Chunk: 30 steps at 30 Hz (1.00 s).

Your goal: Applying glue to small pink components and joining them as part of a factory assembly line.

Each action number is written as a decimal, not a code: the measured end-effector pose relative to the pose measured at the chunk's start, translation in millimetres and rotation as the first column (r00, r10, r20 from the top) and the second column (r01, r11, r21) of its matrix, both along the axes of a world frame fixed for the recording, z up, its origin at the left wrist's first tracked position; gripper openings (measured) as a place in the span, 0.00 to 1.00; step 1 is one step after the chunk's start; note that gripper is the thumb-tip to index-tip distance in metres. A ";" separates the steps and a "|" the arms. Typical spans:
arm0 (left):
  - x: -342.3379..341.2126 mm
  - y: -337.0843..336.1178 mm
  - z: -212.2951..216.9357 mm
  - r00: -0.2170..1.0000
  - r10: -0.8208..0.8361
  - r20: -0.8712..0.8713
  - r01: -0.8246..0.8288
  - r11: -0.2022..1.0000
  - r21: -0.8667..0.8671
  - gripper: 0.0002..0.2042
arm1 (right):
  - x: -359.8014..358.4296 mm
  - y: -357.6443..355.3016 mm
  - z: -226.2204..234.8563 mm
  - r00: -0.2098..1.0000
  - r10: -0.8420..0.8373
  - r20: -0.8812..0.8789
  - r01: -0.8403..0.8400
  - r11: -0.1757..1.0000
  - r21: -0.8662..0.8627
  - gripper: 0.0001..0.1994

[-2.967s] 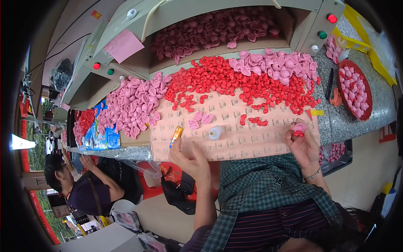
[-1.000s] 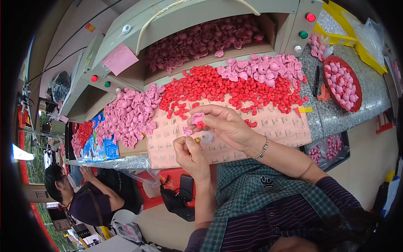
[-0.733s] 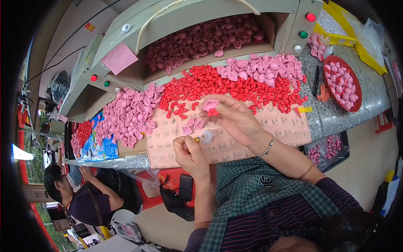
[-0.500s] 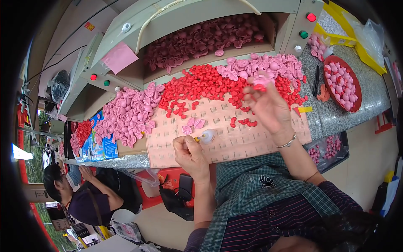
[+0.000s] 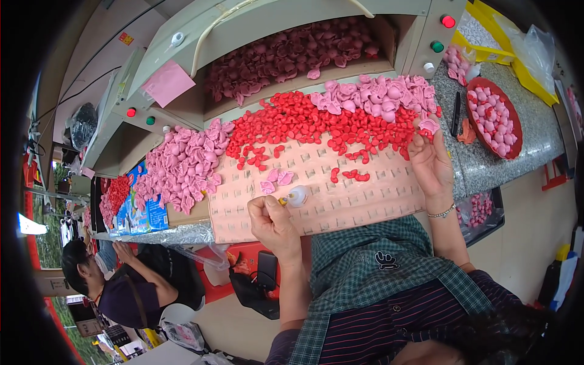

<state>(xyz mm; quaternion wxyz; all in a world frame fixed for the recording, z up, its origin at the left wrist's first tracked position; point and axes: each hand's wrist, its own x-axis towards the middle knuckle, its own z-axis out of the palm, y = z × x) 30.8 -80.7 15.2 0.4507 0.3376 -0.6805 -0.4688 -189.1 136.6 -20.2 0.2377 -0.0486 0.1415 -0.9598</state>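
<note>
My left hand (image 5: 273,224) is closed at the near part of the pink mat (image 5: 365,210), its thumb and finger on the yellow end of a small translucent plastic bottle (image 5: 297,196). Further right, my right hand (image 5: 433,170) is raised over the mat's right edge. Its fingertips pinch a pink petal-shaped piece (image 5: 429,124), with a bit of red showing below it. Three loose pink pieces (image 5: 277,179) lie just beyond the bottle. Small red bean-shaped pieces (image 5: 292,121) are heaped across the back of the mat, and a few lie apart nearer me.
Pink pieces are piled at left (image 5: 179,161) and back right (image 5: 377,97). Behind stands a grey machine (image 5: 292,12) with an opening full of pink pieces. At right are a red bowl (image 5: 517,143) of pink-and-red pieces and a black tool (image 5: 456,112). A co-worker (image 5: 128,286) sits at left.
My right hand has moved right, from above the red heap to the mat's right edge, still holding the pink piece. My left hand and the bottle stay nearly in place.
</note>
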 end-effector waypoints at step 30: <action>26.7 -8.1 -52.7 0.918 0.385 0.094 -0.225 0.701 -0.676 0.18 | 76.8 -7.5 -13.3 0.927 0.347 0.142 -0.363 0.925 0.111 0.22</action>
